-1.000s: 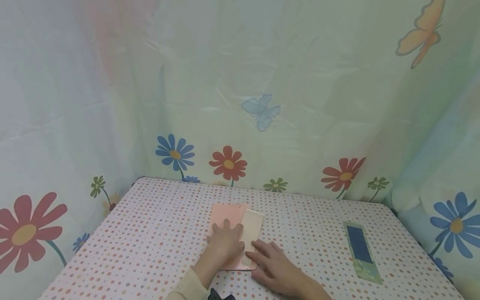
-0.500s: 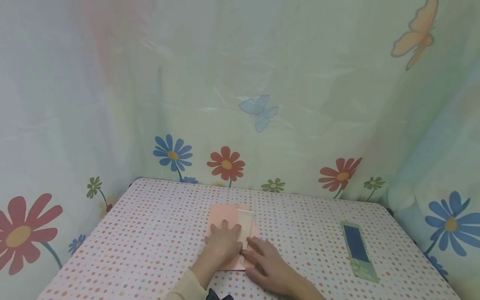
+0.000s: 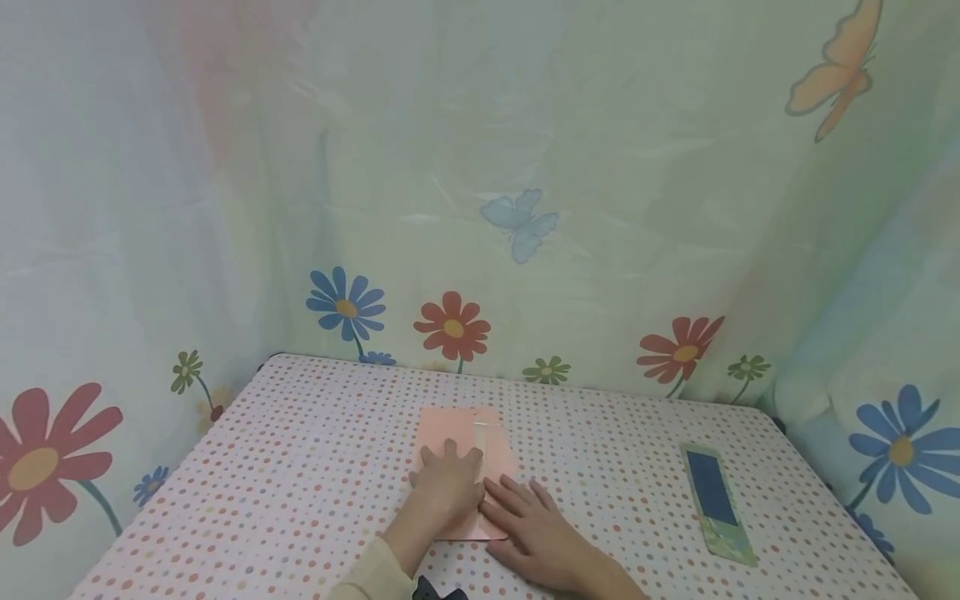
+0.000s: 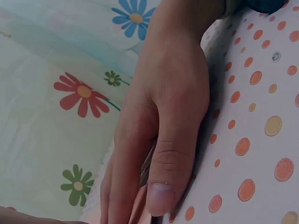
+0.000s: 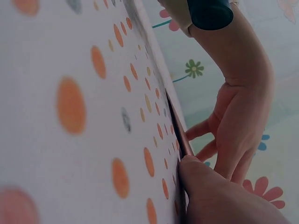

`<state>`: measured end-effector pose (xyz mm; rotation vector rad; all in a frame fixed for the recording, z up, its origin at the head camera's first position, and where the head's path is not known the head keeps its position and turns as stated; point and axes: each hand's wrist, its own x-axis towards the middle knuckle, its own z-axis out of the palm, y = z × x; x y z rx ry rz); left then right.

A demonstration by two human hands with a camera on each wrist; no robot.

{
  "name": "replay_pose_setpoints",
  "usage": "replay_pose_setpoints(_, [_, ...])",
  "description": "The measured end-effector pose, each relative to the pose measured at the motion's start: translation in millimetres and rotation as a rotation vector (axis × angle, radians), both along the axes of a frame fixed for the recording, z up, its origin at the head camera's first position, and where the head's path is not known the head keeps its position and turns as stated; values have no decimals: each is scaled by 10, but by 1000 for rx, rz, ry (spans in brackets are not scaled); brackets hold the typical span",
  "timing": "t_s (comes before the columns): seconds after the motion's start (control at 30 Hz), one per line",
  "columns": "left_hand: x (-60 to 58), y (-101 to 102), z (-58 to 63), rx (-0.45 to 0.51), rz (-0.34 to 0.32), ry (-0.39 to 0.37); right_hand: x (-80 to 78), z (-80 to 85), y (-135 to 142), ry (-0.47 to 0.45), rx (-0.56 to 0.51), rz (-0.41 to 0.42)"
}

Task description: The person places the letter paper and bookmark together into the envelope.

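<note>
A flat pink folder-like rectangle (image 3: pixel 442 423) lies on the dotted tabletop in the head view, with a narrow pale strip (image 3: pixel 480 435) running along its middle. My left hand (image 3: pixel 448 492) rests on its left part, fingers spread and fairly straight. Over the lower right part lies my right hand (image 3: pixel 536 532), its fingers extended and their tips close to the left thumb. In the left wrist view the left hand (image 4: pixel 161 107) lies low, its thumb by a dark edge. The right wrist view shows the folder's thin side edge (image 5: pixel 185 142) beside the right thumb (image 5: pixel 198 182); most fingertips are hidden there.
A green patterned card with a dark blue panel (image 3: pixel 714 487) lies to the right on the dotted tablecloth (image 3: pixel 300 467). A flowered curtain (image 3: pixel 637 208) stands behind and at both sides. Something small and black (image 3: pixel 435 590) shows at the bottom edge.
The wide pale panel on the pink rectangle's right has moved left and narrowed to a strip, showing more pink. My right hand has shifted slightly left with it; the left hand stays put.
</note>
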<state>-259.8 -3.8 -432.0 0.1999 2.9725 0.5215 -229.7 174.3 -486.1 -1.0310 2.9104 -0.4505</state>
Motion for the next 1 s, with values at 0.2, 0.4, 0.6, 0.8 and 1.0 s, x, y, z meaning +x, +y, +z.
replay_pose_setpoints(0.2, [14,-6,7,-7,-3,9,-27,-20,-19,46,-37,-12])
replay_pose_setpoints(0.4, [12,-9,4,-9,-6,13,-51,-12,6,130,-139,49])
replay_pose_setpoints(0.6, [7,-4,-21,-10,-5,19,-42,-12,43,256,-148,207])
replay_pose_setpoints(0.8, [17,2,-20,-13,-5,22,-30,7,33,19,-132,144])
replay_pose_setpoints(1.0, [13,-4,-22,-5,3,14,-47,-13,40,-101,-190,137])
